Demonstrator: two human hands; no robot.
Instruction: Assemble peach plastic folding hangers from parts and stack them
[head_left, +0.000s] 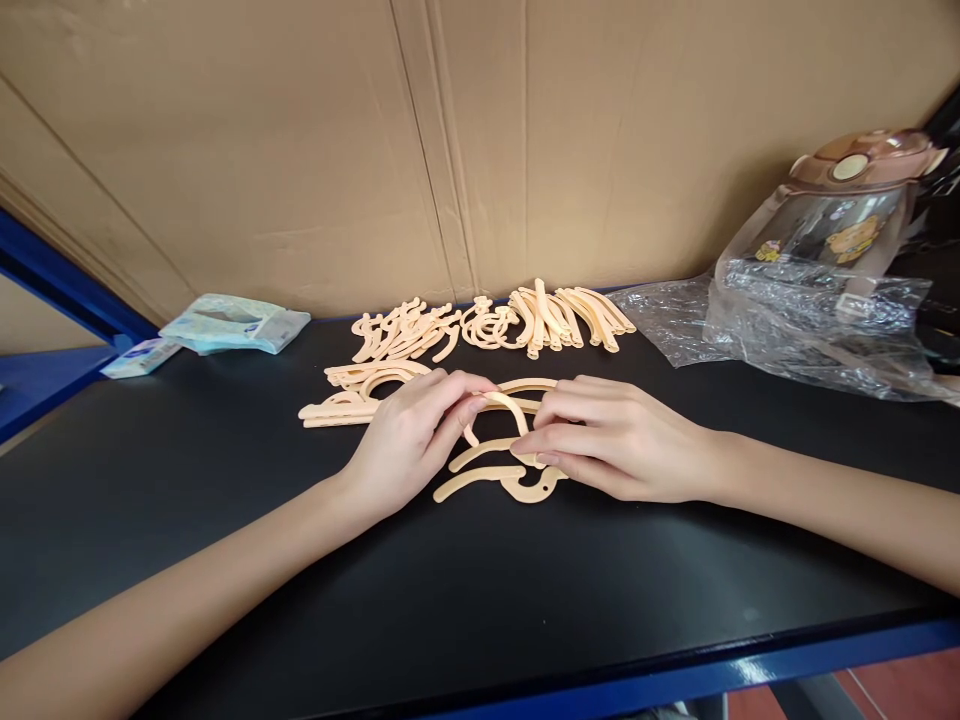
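Note:
My left hand (409, 435) is closed, thumb and fingertips pinching the top of a beige curved hanger hook (516, 408) above the black table. My right hand (626, 440) is closed too, its fingertips at the lower right end of that hook, on a beige hanger piece (527, 456) mostly covered by the fingers. Just in front lie a slim curved hanger arm (472, 484) and a rounded piece with a small hole (531, 490), overlapping. Behind my left hand are flat folded hanger pieces (337, 412). Another curved piece (529, 384) shows between the hands.
Loose beige hooks (409, 330), curved pieces (487, 325) and hanger arms (562, 318) lie in heaps along the back of the black table (480, 600). A tissue pack (232, 325) is at left. Crumpled clear plastic (810, 325) and a brown-lidded bottle (840, 215) stand right.

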